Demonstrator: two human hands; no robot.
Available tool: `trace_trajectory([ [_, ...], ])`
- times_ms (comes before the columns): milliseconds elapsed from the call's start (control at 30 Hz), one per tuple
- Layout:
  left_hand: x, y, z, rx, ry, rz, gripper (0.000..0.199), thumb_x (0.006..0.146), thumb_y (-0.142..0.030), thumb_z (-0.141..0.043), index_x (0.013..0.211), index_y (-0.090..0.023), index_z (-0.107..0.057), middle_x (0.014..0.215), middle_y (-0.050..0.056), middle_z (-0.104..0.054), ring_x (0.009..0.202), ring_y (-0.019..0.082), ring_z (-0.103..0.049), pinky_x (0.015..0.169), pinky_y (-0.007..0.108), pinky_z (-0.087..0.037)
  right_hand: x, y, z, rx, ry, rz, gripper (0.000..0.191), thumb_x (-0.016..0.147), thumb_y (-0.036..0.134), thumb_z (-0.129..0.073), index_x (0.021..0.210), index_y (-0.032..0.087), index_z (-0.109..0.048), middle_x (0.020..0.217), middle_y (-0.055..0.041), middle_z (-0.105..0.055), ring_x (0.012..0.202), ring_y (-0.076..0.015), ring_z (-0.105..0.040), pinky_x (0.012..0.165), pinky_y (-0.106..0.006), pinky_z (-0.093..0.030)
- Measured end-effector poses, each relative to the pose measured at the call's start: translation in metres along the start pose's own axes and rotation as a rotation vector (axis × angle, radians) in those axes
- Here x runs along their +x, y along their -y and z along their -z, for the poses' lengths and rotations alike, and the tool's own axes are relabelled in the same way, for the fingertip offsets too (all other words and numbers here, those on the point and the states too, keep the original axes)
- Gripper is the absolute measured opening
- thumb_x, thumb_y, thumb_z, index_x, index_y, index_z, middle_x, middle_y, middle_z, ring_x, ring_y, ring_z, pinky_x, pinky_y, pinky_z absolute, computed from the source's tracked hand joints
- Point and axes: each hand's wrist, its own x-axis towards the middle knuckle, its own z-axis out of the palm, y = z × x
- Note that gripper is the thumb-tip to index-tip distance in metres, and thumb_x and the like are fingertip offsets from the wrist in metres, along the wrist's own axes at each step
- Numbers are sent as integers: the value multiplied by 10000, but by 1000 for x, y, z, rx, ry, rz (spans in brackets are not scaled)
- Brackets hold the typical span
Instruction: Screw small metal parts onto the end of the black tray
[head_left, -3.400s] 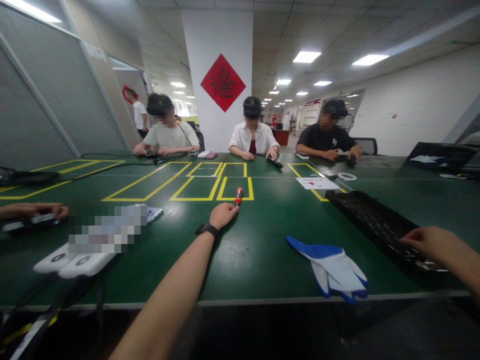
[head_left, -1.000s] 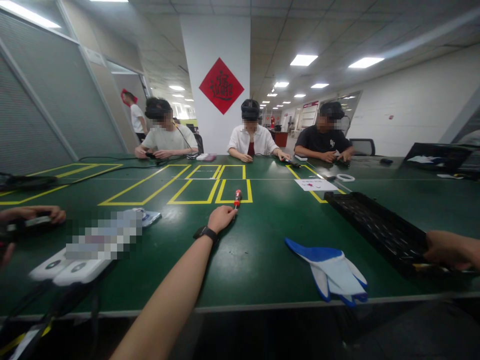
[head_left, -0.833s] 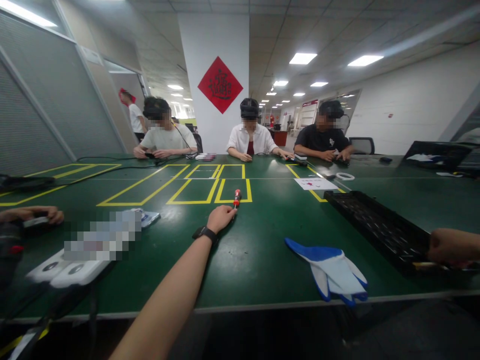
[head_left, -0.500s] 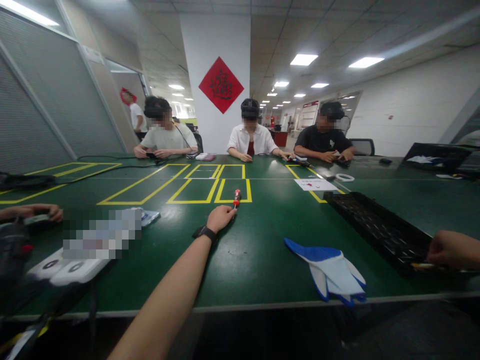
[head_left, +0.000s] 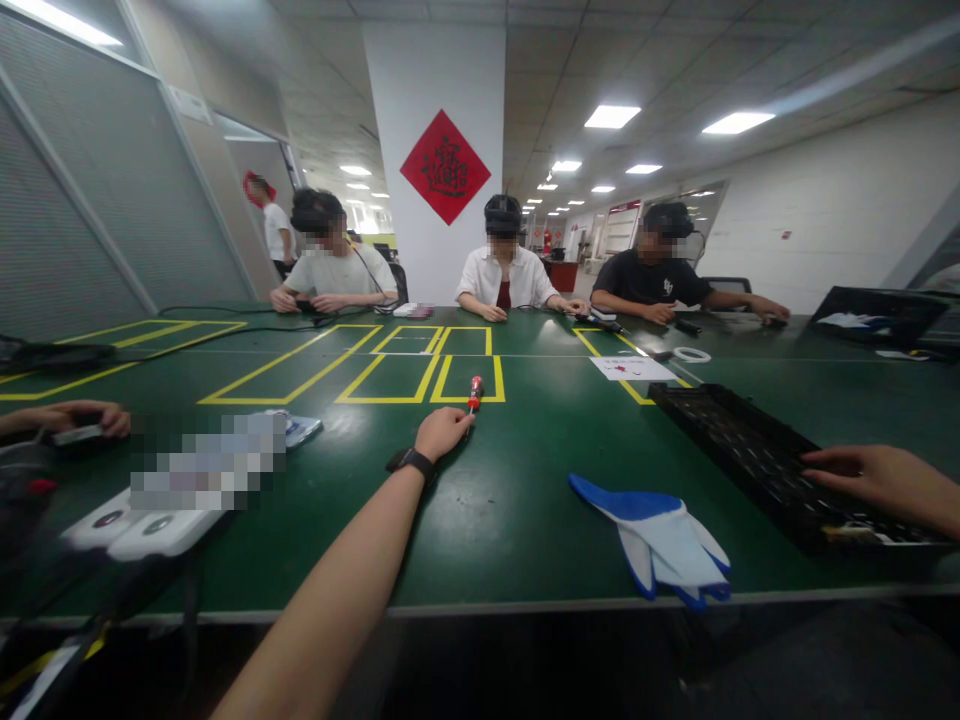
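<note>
My left hand [head_left: 444, 432], with a dark band on its wrist, reaches out over the green table. Its fingers are pinched on the thin metal shaft of a red-handled screwdriver [head_left: 475, 393]. The handle points away from me, over the corner of a yellow taped outline. My right hand is not visible. A blue and white glove [head_left: 667, 535] lies near the front edge, right of my left forearm.
Another person's hand [head_left: 877, 480] is over a black compartmented tray [head_left: 739, 455] at right. A co-worker's hand [head_left: 97, 418] holds something at far left, beside a white device [head_left: 161, 530]. Three people sit opposite. A white paper [head_left: 632, 368] and white ring [head_left: 691, 355] lie beyond.
The other person's hand at right has moved left over the tray, its fingers more extended. The person opposite at right has stretched an arm outward. My left hand has barely moved.
</note>
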Motion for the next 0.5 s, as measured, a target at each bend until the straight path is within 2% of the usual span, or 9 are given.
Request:
trace_trajectory([
  [67,0,1,-1,-7,-3,-3,485,809,-517,-317,597,-177,-591,629,45,-595,578,148,-494,522,248,-247,-3,0,-3,11,5,18,529,696,485,-566,1127,181,-596,979,-93,-670,900,-252,-615,765,-301,-461],
  [200,1,3,-2,-9,-17,-31,482,810,-512,-318,591,-175,-584,631,45,-595,579,146,-495,519,246,-245,-11,-23,-16,33,235,72,398,692,507,-564,978,257,-680,1075,-66,-639,990,-255,-583,841,-303,-452],
  [300,3,4,-3,10,-15,-24,481,808,-510,-321,590,-174,-587,633,46,-598,590,149,-501,520,242,-244,-15,-35,-23,33,254,139,417,640,549,-597,978,318,-679,1177,-54,-583,1100,-264,-517,923,-304,-415],
  [367,3,3,-4,19,-14,-14,478,807,-509,-323,596,-174,-591,636,47,-601,594,150,-504,519,242,-244,-17,-35,-23,19,237,166,413,635,561,-593,968,333,-679,1194,-63,-568,1128,-264,-494,950,-303,-395],
  [433,3,3,-4,15,-15,-14,476,806,-508,-323,597,-176,-591,639,45,-603,590,149,-503,515,242,-243,-16,-30,-22,19,259,176,399,640,568,-582,953,340,-679,1172,-73,-578,1092,-257,-522,917,-296,-422],
  [500,2,3,-3,3,-11,-15,477,806,-510,-322,591,-178,-589,635,43,-603,583,148,-502,509,243,-242,-14,-27,-22,23,291,188,380,638,566,-582,929,342,-680,1122,-86,-606,981,-246,-585,811,-291,-478],
])
